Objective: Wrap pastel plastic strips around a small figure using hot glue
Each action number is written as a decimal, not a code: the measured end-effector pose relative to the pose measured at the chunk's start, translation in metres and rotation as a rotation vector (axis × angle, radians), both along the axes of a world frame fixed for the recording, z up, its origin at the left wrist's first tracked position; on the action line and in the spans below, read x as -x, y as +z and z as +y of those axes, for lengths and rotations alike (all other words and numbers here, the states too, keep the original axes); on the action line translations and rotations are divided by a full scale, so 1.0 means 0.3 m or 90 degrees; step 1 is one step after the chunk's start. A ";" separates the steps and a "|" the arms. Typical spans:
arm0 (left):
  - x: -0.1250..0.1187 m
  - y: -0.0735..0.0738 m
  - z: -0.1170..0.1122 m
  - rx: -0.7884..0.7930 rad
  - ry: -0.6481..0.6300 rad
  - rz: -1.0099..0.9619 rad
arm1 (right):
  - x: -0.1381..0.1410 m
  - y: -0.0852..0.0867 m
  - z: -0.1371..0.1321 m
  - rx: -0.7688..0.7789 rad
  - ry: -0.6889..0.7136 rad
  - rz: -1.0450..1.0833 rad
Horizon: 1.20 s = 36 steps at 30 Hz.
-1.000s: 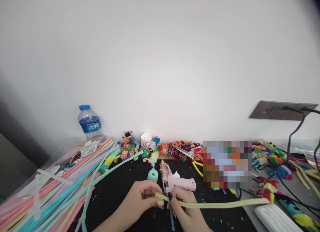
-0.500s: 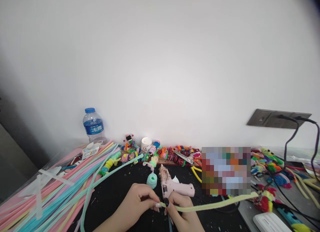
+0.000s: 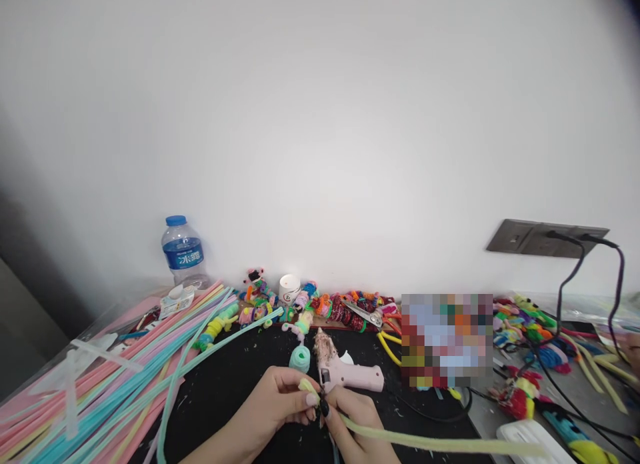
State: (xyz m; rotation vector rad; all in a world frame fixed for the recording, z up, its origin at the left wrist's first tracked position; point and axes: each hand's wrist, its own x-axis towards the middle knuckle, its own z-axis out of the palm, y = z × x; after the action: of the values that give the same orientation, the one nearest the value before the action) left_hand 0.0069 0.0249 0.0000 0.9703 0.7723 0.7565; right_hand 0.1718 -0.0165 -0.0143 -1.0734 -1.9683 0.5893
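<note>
A pale yellow pipe cleaner (image 3: 425,441) runs between my fingertips and trails off to the right. My left hand (image 3: 273,407) pinches its short end, which bends up over the fingers. Close against it, my right hand (image 3: 357,421) grips the same strip, with a dark nail showing at the thumb. Just beyond the hands lies a pink glue gun (image 3: 353,374), its nozzle crusted with glue. A mint-green coil of pipe cleaner (image 3: 300,359) stands left of the glue gun.
Bundles of pastel pipe cleaners (image 3: 100,384) cover the left side. A water bottle (image 3: 184,254), a paper cup (image 3: 289,288), scissors (image 3: 363,314) and small fuzzy figures (image 3: 260,291) line the wall. Black cables (image 3: 560,304) hang from a socket panel (image 3: 545,237) on the right.
The pipe cleaner's short end now stands bent up at my left fingers. Its long free part has swung lower on the right. The view has shifted slightly.
</note>
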 end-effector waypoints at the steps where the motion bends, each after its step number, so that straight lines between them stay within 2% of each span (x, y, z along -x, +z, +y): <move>1: -0.002 -0.001 -0.002 0.001 -0.004 -0.001 | 0.001 0.001 -0.002 -0.006 0.008 -0.003; 6: -0.003 -0.002 -0.001 -0.073 -0.014 0.001 | 0.004 0.027 -0.013 -0.005 0.037 -0.017; 11: 0.003 0.013 0.003 -0.144 -0.020 0.047 | -0.007 0.025 -0.017 0.023 0.007 0.011; 13: 0.007 0.013 0.002 -0.134 -0.059 0.060 | -0.011 0.010 -0.017 0.045 -0.020 0.029; 16: 0.014 0.005 -0.007 -0.120 -0.161 0.087 | -0.011 -0.012 -0.018 0.062 -0.040 0.026; 20: 0.021 -0.006 -0.025 -0.108 -0.315 0.113 | -0.010 -0.027 -0.020 0.042 0.059 -0.054; 23: 0.018 -0.003 -0.031 -0.094 -0.356 0.131 | -0.010 -0.025 -0.024 0.032 0.098 -0.092; 25: 0.012 0.003 -0.032 -0.084 -0.340 0.133 | -0.010 -0.017 -0.027 0.063 0.082 -0.061; 29: 0.007 0.012 -0.023 -0.089 -0.252 0.083 | -0.007 -0.001 -0.027 0.095 -0.078 0.077; 31: 0.009 0.012 -0.016 -0.085 -0.211 0.065 | -0.007 0.002 -0.023 0.110 -0.087 0.106; 36: 0.018 0.011 -0.001 -0.100 -0.158 0.084 | -0.008 0.000 -0.021 0.174 -0.017 0.140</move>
State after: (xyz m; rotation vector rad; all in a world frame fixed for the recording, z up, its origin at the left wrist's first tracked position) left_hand 0.0015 0.0247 0.0032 1.2424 0.6967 0.5461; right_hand 0.1742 -0.0227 -0.0143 -1.1432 -1.7129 0.9421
